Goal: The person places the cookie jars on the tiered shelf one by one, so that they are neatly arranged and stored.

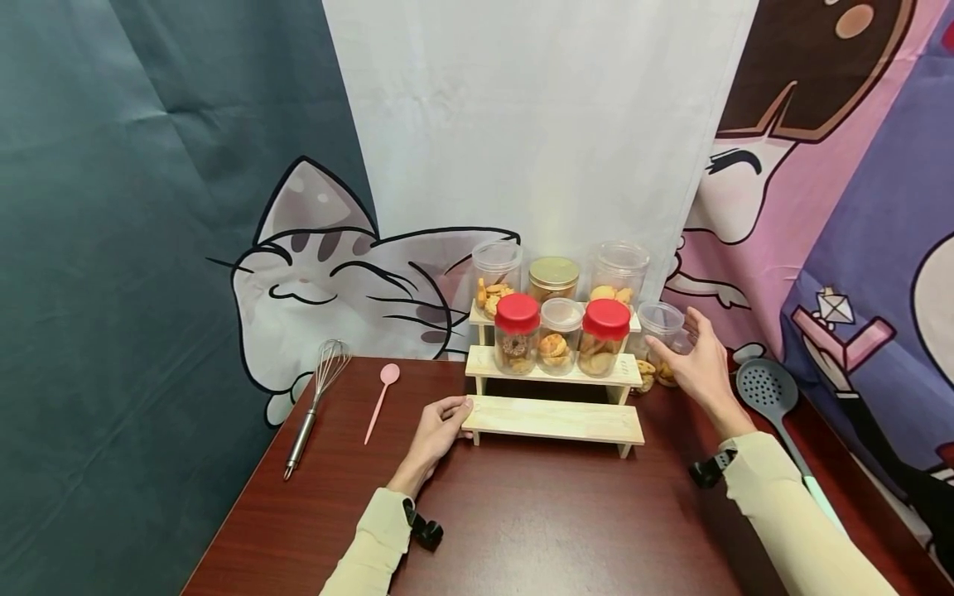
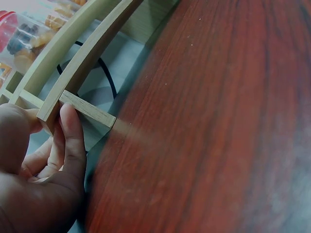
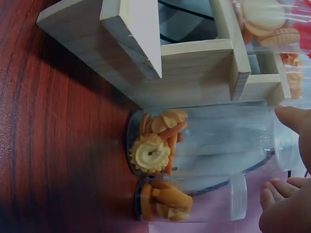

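Note:
My left hand (image 1: pixel 440 426) pinches the left end of the lowest board of a pale wooden stepped rack (image 1: pixel 551 418); in the left wrist view the thumb and fingers hold that board's corner (image 2: pixel 51 109). At the rack's right side, my right hand (image 1: pixel 696 360) spreads thumb and fingers about the lid of a clear jar (image 1: pixel 661 317) with cookies low inside. The right wrist view shows the thumb by this jar's lid (image 3: pixel 286 145), the fingers slightly apart from it. Another clear jar of cookies (image 3: pixel 167 199) stands beside it on the table.
Red-lidded jars (image 1: pixel 516 331) flank a clear-lidded jar (image 1: pixel 561 334) on the middle step; a gold-lidded jar (image 1: pixel 554 277) stands between clear jars on top. A whisk (image 1: pixel 316 406) and pink spoon (image 1: pixel 383 393) lie left. A slotted spatula (image 1: pixel 768 389) lies right. Printed curtains hang behind.

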### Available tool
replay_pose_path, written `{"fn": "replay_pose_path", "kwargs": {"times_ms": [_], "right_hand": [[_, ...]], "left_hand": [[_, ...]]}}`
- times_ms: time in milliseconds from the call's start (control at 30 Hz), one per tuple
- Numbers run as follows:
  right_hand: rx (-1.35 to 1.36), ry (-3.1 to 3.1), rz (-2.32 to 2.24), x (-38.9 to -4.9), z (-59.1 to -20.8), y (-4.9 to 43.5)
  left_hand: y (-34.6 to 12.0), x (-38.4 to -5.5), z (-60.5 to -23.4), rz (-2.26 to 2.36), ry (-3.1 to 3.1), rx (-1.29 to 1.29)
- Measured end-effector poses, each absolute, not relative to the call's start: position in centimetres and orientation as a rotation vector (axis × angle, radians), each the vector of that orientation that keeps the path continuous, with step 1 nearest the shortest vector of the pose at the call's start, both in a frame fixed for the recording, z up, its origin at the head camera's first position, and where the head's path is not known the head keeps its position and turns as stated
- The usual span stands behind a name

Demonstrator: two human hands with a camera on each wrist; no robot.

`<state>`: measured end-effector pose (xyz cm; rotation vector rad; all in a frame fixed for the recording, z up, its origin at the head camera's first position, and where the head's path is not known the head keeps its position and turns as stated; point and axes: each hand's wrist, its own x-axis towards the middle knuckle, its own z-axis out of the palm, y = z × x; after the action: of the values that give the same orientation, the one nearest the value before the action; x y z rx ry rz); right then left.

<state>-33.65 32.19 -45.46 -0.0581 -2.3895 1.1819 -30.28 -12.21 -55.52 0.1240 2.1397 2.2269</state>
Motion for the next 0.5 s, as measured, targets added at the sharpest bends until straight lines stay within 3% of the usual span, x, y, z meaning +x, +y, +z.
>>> {"fn": "replay_pose_path", "kwargs": {"times_ms": [500], "right_hand": [[-0.083,-2.351,1.176,-34.16,-45.5,31.59]], "left_hand": [[-12.23,-30.32,-55.48,2.225,2.138,0.135]]}}
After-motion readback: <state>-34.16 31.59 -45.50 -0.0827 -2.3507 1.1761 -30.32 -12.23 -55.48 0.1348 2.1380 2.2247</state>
